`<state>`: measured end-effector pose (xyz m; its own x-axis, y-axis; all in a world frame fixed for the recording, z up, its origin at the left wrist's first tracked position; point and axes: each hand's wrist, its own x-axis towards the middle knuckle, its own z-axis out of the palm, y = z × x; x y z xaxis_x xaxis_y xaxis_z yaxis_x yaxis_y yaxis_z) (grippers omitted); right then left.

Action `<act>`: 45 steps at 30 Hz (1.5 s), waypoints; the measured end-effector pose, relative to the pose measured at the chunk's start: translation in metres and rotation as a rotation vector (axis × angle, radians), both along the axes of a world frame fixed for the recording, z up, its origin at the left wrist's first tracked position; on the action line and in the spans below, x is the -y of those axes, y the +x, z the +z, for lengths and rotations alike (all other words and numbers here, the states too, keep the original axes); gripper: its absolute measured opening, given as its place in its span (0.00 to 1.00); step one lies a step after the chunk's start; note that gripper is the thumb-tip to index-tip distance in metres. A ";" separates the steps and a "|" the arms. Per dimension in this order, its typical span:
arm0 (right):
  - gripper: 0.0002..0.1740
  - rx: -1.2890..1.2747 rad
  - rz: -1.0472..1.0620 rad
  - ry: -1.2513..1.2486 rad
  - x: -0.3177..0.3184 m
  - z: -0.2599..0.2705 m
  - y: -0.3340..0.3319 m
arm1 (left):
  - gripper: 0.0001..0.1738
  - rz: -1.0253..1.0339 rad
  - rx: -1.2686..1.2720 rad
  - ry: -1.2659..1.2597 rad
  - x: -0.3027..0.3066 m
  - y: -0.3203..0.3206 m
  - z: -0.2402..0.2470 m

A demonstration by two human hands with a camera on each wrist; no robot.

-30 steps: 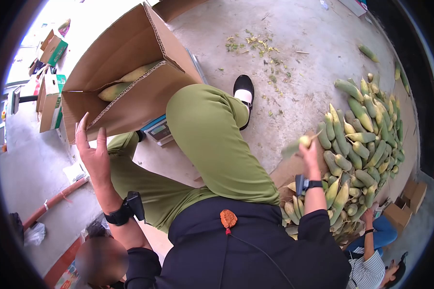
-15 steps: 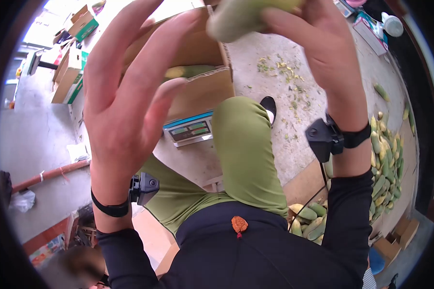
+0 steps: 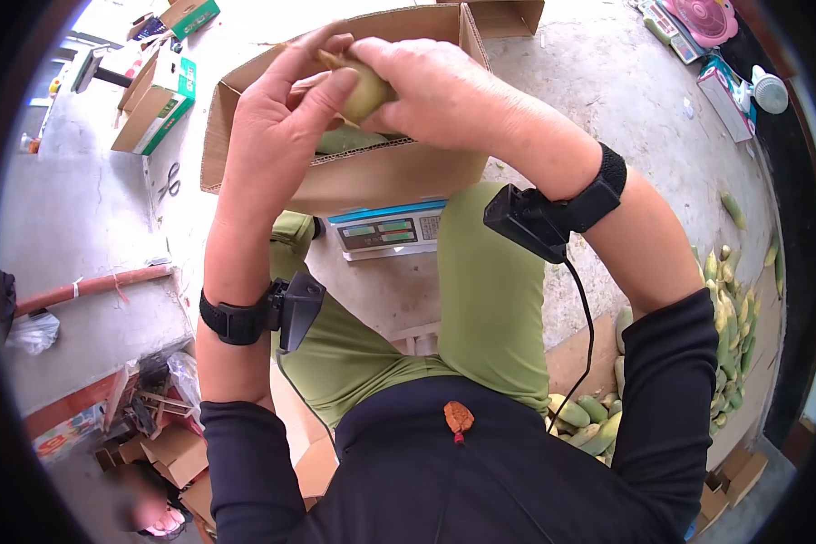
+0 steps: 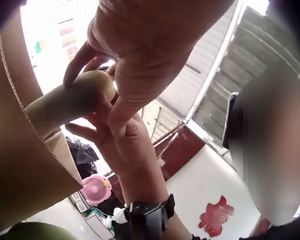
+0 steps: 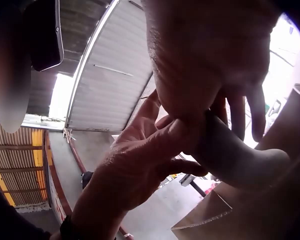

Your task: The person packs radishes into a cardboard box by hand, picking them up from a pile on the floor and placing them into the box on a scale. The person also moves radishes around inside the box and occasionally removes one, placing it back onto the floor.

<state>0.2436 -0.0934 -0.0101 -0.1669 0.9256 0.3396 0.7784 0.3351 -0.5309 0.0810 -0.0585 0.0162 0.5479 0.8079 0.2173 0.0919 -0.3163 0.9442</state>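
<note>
A pale green radish (image 3: 364, 96) is held in both hands over the open cardboard box (image 3: 381, 177). The left hand (image 3: 286, 113) has its thumb and fingers round the pointed root end. From the other side the right hand (image 3: 440, 91) grips the radish's body, its fingers partly hidden behind it. In the left wrist view, the radish (image 4: 70, 102) slants down past the box edge, its far end hidden by the cardboard. The right wrist view shows the curved radish (image 5: 240, 157) in shadow beneath the right hand. Another green radish (image 3: 346, 140) lies inside the box.
The box stands on a digital scale (image 3: 385, 234) between the person's knees. A heap of radishes (image 3: 730, 335) lies at the right, with several more (image 3: 594, 417) by the right thigh. Green-and-white cartons (image 3: 159, 104) stand at left; a pink fan (image 3: 703, 20) is at back right.
The right hand has brought the radish from the heap at the right to above the box. The left hand, earlier raised with nothing in it, has come to hold the radish's end.
</note>
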 end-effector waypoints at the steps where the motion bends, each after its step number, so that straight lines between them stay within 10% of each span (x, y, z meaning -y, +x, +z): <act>1: 0.23 -0.001 0.000 -0.003 0.001 -0.001 0.001 | 0.19 0.000 -0.001 -0.003 -0.003 0.000 -0.002; 12: 0.14 -0.673 -0.533 -0.063 0.135 -0.065 0.121 | 0.18 0.012 -0.372 -0.351 -0.045 0.011 -0.056; 19: 0.17 -0.201 -0.838 -0.718 0.390 -0.294 0.130 | 0.24 -0.110 -0.520 -0.439 -0.047 0.035 -0.059; 25: 0.21 0.165 -0.925 -1.317 0.557 -0.341 0.031 | 0.26 -0.027 -0.721 -0.012 -0.039 0.021 -0.054; 32: 0.32 0.088 -0.888 -1.676 0.584 -0.297 -0.052 | 0.19 0.248 -0.300 0.355 0.000 -0.032 -0.066; 45: 0.16 0.451 -0.500 -1.574 0.578 -0.345 -0.029 | 0.15 0.338 -0.606 0.779 0.029 -0.061 -0.079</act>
